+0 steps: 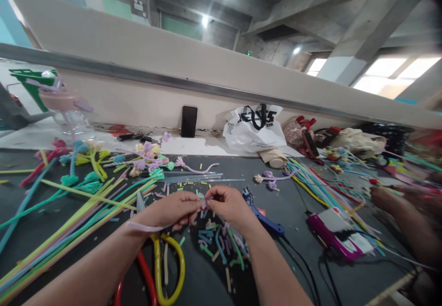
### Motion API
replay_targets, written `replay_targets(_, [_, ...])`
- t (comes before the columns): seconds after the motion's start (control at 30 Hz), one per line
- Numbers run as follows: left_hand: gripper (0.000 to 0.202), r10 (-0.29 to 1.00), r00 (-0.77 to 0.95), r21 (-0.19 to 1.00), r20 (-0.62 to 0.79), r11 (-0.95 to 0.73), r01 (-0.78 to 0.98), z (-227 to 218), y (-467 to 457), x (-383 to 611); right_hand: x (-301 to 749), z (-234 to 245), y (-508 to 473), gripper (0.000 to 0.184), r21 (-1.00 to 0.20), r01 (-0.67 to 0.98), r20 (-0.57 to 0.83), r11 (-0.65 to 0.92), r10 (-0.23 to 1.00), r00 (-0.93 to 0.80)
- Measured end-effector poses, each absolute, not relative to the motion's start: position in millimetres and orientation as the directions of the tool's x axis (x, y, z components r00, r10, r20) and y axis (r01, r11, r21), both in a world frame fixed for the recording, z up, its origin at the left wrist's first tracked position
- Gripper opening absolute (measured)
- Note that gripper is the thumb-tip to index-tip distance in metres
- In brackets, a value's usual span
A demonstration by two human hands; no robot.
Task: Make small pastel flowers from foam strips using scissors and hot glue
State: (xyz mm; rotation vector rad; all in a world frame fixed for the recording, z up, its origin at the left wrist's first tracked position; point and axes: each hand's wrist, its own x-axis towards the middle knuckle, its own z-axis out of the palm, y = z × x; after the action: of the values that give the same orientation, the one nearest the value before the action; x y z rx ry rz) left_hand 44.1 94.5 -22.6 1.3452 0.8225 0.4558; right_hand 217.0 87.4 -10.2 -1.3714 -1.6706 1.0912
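Fingers (191,197) of left hand (177,208) and right hand (225,204) are pinching together, tips meeting on a small lilac piece (203,203) between them; forearms are converging, flanking cut scraps (220,247) on dark tabletop (233,165).

Lilac piece (203,203): small, pale, located just left of frame centre, below mid-height. Condition: pinched from both sides, largely covered; exact shape too small and obscured to determine. Lilac stem (148,228): slim, strip-like, similar pale shade, located lower left of frame centre. Pose: near level, shallow sag along middle; one end points toward left edge of frame, other end passes out of sight toward centre. Junction of piece and stem hidden; connection unconfirmed.
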Motion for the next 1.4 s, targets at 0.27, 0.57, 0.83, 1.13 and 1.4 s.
replay_targets(0.27, [0.035, 0.940, 0.341, 0.925, 0.024, -0.151, 0.348, 36.7, 97.3, 9.4, 231.9, -6.6, 92.1, 0.008, -0.951, 0.307, -0.026, 0.031, 0.983, -0.180])
replay_targets(0.57, [0.026, 0.808, 0.300, 0.622, 0.506, -0.584, 0.522, 41.8, 54.2, 48.8, 225.2, 5.2, 84.0, 0.009, -0.986, 0.168, -0.018, 0.012, 0.985, -0.173])
replay_targets(0.83, [0.020, 0.788, 0.465, 0.628, 0.403, -0.608, 0.486, -27.2, 75.7, 70.3, 222.9, -1.9, 88.4, 0.008, -0.977, 0.213, -0.023, 0.008, 0.989, -0.144])
replay_targets(1.13, [0.017, 0.833, 0.430, 0.683, 0.347, -0.539, 0.494, -30.4, 76.1, 68.4, 220.4, -7.8, 89.7, 0.010, -0.951, 0.308, -0.015, 0.028, 0.991, -0.136])
replay_targets(1.4, [0.028, 0.851, 0.515, 0.993, -0.100, 0.054, 0.103, -19.3, 83.3, 63.5, 224.4, 4.6, 82.7, 0.023, -0.999, -0.041, -0.027, -0.035, 0.981, -0.190])
